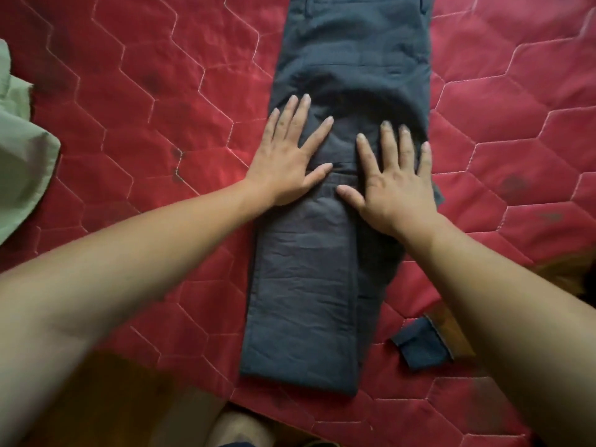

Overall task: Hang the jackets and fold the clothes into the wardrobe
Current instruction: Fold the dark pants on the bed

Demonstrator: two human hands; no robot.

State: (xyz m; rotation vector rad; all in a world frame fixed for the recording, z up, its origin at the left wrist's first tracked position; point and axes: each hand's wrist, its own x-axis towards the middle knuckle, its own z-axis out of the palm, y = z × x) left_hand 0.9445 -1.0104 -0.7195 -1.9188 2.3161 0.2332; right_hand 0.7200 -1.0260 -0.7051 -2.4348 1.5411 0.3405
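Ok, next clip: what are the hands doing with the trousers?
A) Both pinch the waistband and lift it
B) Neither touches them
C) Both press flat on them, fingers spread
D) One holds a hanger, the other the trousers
C: the left hand and the right hand both lie flat, fingers spread, on the trousers laid out on the quilt.

Dark grey trousers (325,279) are lying lengthwise on a red quilted bedspread (154,91), their near end folded over. The left hand (287,159) and right hand (396,188) are pressing flat on the fold, fingers spread. A pale green garment (19,150) is lying at the left edge.
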